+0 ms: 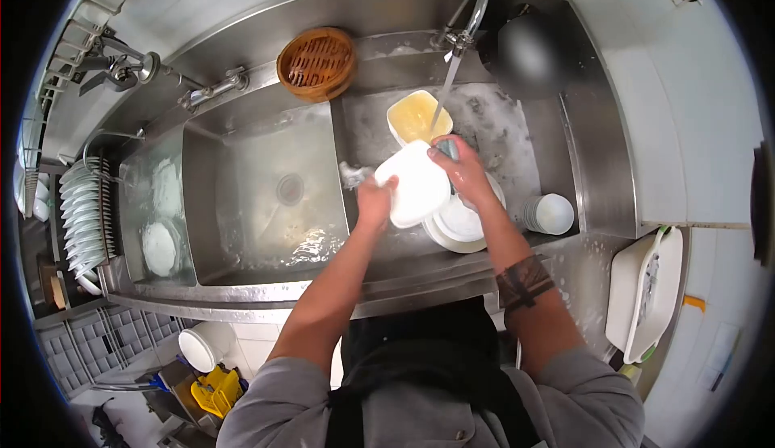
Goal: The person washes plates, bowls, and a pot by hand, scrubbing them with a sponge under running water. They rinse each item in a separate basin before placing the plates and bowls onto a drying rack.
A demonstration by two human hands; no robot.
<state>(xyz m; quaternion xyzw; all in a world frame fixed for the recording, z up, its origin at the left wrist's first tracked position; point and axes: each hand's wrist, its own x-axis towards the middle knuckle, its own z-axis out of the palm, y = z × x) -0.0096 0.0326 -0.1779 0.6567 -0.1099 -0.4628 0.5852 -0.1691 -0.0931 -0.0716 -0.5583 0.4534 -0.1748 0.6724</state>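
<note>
My left hand [375,201] grips the near left edge of a white dish [413,186], thumb on top, and holds it tilted over the right sink basin. At the dish's far right corner is my right hand [458,165], closed around a small grey-green scrubber [446,150]. Just beyond, a white rectangular tub [416,117] with yellowish liquid stands under the running tap [462,40]. Beneath my right forearm lie stacked white plates [456,234], partly hidden by the dish and the arm.
A round bamboo steamer [316,64] sits on the sink's back ledge. Stacked white bowls [549,214] lie at the right basin's near corner. The left basin [266,206] holds water. A plate rack [87,214] stands far left; a white plastic bin [643,295] is at right.
</note>
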